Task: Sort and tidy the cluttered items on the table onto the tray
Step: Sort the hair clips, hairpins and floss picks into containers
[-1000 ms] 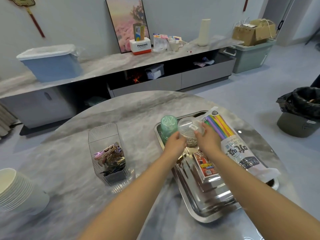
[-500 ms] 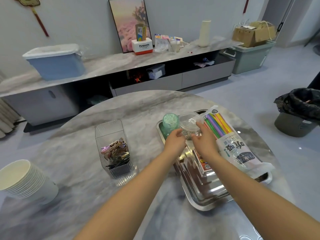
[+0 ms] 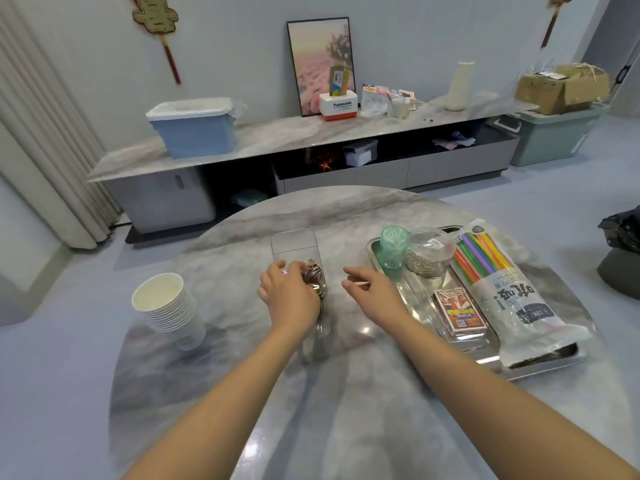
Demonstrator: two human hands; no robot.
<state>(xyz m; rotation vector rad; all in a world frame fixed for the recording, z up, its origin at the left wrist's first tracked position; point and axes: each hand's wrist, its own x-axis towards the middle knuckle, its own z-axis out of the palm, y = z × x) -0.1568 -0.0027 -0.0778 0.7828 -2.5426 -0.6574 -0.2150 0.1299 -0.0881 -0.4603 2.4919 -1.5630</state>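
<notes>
**Clear box gripped at centre of surface**

Clear box (image 3: 295,252) of small trinkets sits under the left hand (image 3: 289,296), whose fingers curl round its near side. Just to its right the right hand (image 3: 372,294) hovers, fingers loosely spread, holding nothing. Beyond that hand, the steel tray (image 3: 549,365) carries a green cup (image 3: 393,249), straws (image 3: 485,252) and a card pack (image 3: 460,311). Paper cups (image 3: 169,308) stand left of both hands.

Single head-worn view, forward and down, close over the round table (image 3: 346,393).
</notes>
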